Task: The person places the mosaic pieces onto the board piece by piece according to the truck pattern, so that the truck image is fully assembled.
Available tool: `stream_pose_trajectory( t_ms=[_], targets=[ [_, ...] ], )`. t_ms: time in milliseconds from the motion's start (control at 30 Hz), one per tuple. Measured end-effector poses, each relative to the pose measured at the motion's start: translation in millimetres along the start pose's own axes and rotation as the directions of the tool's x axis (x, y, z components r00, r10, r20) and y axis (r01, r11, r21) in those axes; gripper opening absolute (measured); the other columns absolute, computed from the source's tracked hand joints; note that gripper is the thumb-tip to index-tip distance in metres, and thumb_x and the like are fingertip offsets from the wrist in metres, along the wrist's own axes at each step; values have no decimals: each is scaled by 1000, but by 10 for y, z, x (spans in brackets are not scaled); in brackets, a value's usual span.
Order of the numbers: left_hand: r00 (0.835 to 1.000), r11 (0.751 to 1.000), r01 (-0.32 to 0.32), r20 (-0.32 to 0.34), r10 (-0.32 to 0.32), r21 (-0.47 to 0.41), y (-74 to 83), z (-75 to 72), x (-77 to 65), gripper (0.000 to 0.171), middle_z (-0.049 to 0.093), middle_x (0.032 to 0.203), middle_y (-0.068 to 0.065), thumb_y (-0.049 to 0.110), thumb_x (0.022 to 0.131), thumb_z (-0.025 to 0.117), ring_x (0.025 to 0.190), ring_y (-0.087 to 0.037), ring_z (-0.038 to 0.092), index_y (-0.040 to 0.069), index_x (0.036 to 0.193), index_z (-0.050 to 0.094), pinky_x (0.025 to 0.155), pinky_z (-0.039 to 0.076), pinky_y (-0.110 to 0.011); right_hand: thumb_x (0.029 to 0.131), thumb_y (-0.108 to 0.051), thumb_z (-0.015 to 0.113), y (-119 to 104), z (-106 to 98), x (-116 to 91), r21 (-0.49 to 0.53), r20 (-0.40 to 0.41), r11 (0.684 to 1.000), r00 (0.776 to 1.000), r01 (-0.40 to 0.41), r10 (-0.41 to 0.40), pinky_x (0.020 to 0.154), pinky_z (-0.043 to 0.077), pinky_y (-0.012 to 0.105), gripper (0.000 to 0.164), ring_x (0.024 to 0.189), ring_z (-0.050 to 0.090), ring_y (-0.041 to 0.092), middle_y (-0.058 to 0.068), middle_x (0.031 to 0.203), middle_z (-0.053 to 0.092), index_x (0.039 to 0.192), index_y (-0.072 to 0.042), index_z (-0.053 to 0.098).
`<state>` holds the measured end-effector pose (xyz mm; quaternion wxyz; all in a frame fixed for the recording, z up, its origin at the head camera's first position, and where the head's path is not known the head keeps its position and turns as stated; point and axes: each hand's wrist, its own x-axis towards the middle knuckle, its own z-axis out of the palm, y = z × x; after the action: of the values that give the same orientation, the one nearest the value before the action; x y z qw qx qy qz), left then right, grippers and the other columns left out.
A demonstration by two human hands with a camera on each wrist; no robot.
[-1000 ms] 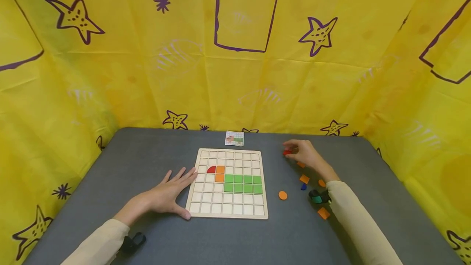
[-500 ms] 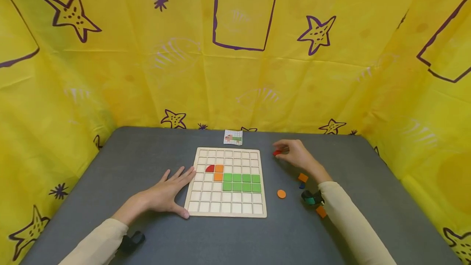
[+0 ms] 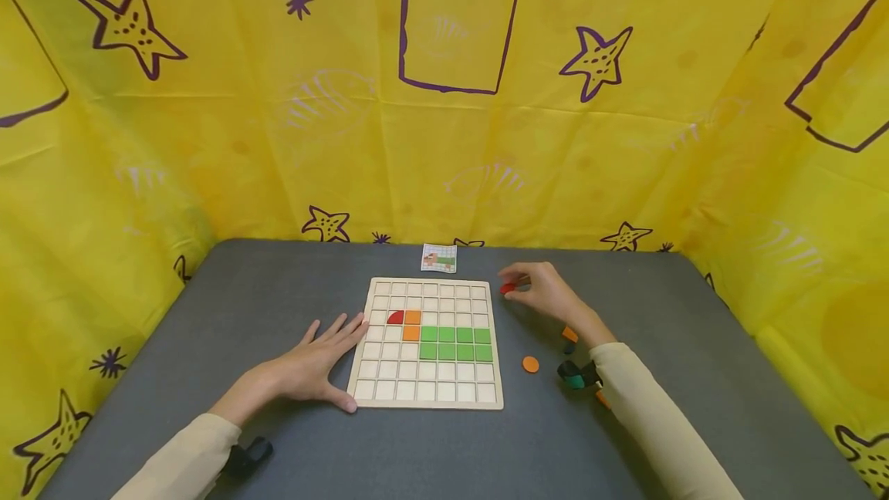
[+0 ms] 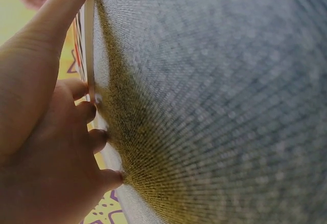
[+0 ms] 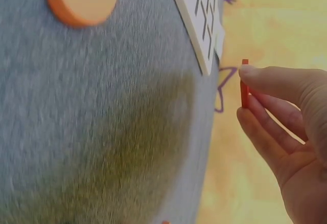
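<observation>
My left hand [image 3: 312, 365] lies with spread fingers against the left edge of a wooden grid board [image 3: 389, 400]; fingertips and thumb touch its rim. In the board sit a red quarter-circle tile [image 3: 396, 318], two orange square tiles [image 3: 412, 332] and a block of green square tiles [image 3: 455, 343]. My right hand [image 3: 545, 292] pinches a red tile [image 3: 508, 288] between thumb and fingers, just off the board's upper right corner. In the right wrist view this red tile [image 5: 244, 98] shows edge-on, raised above the table; its full outline is hidden.
A small picture card [image 3: 439, 258] lies behind the board. An orange round tile [image 3: 531, 365] is right of it. Orange tiles [image 3: 569, 334] and a dark blue tile [image 3: 570, 347] lie partly under the right forearm. Yellow curtains surround the grey table [image 3: 292, 268].
My right hand has moved left toward the board, carrying the red tile. My left hand stays at the board's edge. The whole head view has shifted slightly.
</observation>
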<state>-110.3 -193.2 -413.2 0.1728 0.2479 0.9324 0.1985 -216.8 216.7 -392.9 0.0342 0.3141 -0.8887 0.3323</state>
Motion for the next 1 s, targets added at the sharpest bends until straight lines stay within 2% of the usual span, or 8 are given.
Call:
stream_pose_trajectory(
  t_ms=[533,767,1000],
  targets=[
    [1000,1000,3,2,-3,1,-17,5,10,127,8,164,-12,64,63,80,148,-42,3,6,157,17,110,-4,-69,82,0,77,-232,198,105,44,25,999,1000,3,-4,84,56,37,35,95,68,25,13,105,72,116,3,69],
    [1000,1000,5,7,-5,-1,-6,-12,8,128,8,164,-12,64,62,81,148,-42,3,6,157,17,110,-4,-69,82,1,76,-341,279,161,68,32,998,999,11,-13,86,55,45,35,95,68,26,15,105,72,115,5,68],
    [1000,1000,3,4,-3,2,0,-8,0,128,8,164,-13,64,63,81,148,-43,3,6,157,17,110,-4,-69,80,2,77,-417,364,182,70,31,997,999,31,-33,85,56,39,35,94,68,24,15,104,72,114,5,69]
  ],
)
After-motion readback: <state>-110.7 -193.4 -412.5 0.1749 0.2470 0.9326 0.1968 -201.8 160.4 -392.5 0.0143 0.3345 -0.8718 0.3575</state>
